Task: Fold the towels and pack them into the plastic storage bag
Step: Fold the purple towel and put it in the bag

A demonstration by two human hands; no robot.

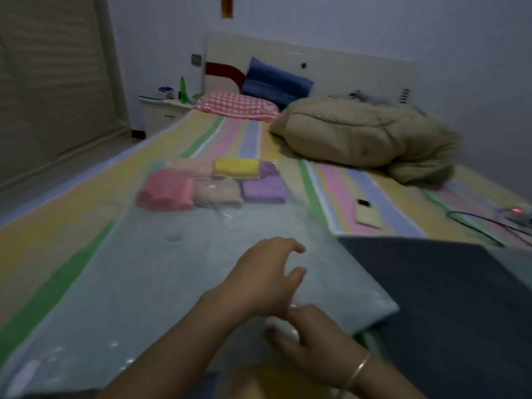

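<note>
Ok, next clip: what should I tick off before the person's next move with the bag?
1. Folded towels inside the bag, at its far end: ok.
2. Dark cloth packed: not ok, it lies outside, by the bag's right edge.
3. Left hand free: ok, open above the bag.
4. Right hand grip on the bag's near edge: cannot tell, blurred.
5. Phone clear of the bag: ok, apart on the sheet.

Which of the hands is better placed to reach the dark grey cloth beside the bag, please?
Probably the right hand: it lies closest to the dark grey cloth, while the left hand is farther left over the bag.
</note>
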